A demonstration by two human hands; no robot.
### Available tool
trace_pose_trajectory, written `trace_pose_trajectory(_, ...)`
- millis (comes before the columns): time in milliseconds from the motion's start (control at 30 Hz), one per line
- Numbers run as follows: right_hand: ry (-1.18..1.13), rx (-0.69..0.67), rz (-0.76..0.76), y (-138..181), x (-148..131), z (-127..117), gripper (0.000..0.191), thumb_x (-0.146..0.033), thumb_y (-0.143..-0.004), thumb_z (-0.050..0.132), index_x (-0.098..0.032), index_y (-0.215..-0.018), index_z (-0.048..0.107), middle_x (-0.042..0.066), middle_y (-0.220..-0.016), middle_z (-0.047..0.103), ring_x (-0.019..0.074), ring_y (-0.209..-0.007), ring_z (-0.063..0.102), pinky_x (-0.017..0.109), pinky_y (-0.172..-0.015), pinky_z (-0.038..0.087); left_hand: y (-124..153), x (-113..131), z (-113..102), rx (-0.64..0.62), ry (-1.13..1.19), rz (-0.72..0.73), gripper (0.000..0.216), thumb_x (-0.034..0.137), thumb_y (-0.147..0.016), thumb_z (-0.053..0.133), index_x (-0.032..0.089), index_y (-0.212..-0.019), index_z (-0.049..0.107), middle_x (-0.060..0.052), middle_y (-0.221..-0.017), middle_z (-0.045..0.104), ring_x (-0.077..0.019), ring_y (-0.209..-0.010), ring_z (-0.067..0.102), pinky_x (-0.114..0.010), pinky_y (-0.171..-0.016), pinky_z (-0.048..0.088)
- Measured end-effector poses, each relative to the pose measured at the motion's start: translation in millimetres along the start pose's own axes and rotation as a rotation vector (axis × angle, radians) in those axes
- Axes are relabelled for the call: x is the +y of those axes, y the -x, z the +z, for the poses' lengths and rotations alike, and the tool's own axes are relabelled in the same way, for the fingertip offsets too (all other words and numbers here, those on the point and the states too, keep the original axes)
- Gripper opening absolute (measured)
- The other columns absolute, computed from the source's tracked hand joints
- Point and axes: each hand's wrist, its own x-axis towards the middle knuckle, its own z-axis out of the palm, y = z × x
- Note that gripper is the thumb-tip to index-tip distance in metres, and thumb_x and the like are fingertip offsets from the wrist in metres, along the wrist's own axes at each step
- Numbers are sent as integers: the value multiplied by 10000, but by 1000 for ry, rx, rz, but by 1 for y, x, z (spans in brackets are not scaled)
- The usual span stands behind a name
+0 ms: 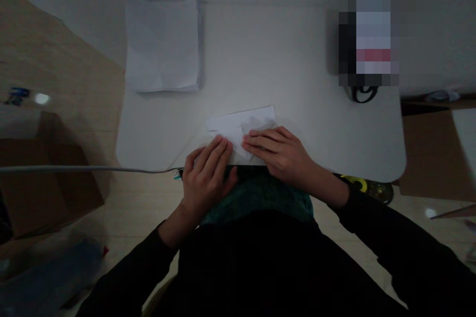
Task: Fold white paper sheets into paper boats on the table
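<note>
A folded white sheet of paper lies on the white table near its front edge. My left hand rests flat on the paper's left part, fingers stretched out and together, fingertips on a fold. My right hand lies flat on the paper's right part, its fingers pointing left and pressing the fold. The fingertips of both hands almost meet at the paper's middle. Part of the paper is hidden under my hands.
A stack of white sheets sits at the table's back left. A dark object with a blurred patch stands at the back right. A brown cardboard box is on the floor at left, another box at right. A grey cable runs along the front-left edge.
</note>
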Motion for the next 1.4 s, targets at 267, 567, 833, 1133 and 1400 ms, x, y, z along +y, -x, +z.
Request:
trace_pose_trajectory(267,-2,50,-15,2,0,4,471,11,-952,453,-190,-1310,685,52,-1294,750,221,-1258,628,385,-927,482,-18,-17,-9,-9,-27,-200,331,201,-933,615,162,-1261,642,-139,-1277,732,-311,-1265,660,-465,-1065,435)
trace_pose_trajectory(567,130,27,63,0,-3,0,378,-33,-960,499,-180,-1227,723,105,-1309,723,257,-1144,633,398,-864,497,-27,14,17,43,124,-20,252,181,-959,602,127,-1198,660,-134,-1247,751,-249,-1202,698,-378,-986,529)
trace_pose_trajectory(833,329,-6,262,-10,-38,6,360,-90,-1007,450,-80,-1270,696,194,-1127,735,277,-992,619,410,-824,533,-40,17,2,-63,-12,-186,333,227,-1003,559,170,-1320,643,-132,-1466,627,-306,-1253,627,-457,-989,503)
trace_pose_trajectory(1133,4,-50,207,-14,17,-37,492,-47,-891,464,-163,-1329,655,148,-1490,589,304,-1382,509,518,-1108,429,-57,27,9,-265,123,-141,553,401,-1032,492,116,-1506,491,-150,-1591,489,-334,-1455,480,-588,-1204,311)
trace_pose_trajectory(1400,-42,-251,9,-10,91,-47,521,-217,-1006,462,-257,-1524,489,112,-1588,515,302,-1442,482,569,-1146,306,-67,16,5,-304,176,16,477,325,-997,529,127,-1429,571,-155,-1546,543,-351,-1382,546,-614,-1119,375)
